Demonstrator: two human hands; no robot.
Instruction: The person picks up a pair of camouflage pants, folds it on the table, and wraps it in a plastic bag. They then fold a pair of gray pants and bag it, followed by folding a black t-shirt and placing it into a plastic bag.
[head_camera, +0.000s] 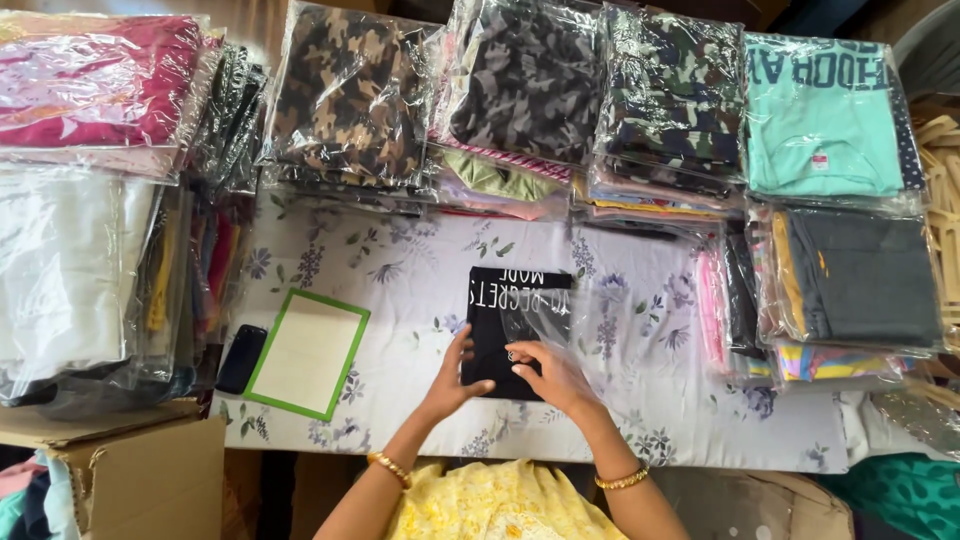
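**Folded black garment and clear bag at counter centre**

Two hands are seen over a folded black garment (505, 330) lying at the middle of the counter (640, 400), which is covered by a white cloth with a blue floral print. The garment's long axis runs from the person toward the far stacks; its white lettering sits at the far end and is seen upside down from the head view. The left hand (450, 380) is laid against the garment's near left edge, fingers spread, its grip not closed on anything. The right hand (550, 372) is closed in a pinch on the near edge of a clear plastic bag (545, 315), which lies partly over the garment's right side.

Bagged garments are stacked around three sides: camouflage bundles (350, 95) along the far edge, a teal printed shirt (825, 120) and a dark grey piece (860, 275) at the right, a magenta pack (100, 80) and a white pack (60, 270) at the left. A white rectangular board with a green border (308, 352) lies left of the garment, with a dark phone (241, 358) just beside it. A cardboard box (140, 470) stands at the lower left.

Lower items in every stack are hidden. How far the garment sits inside the bag cannot be told.
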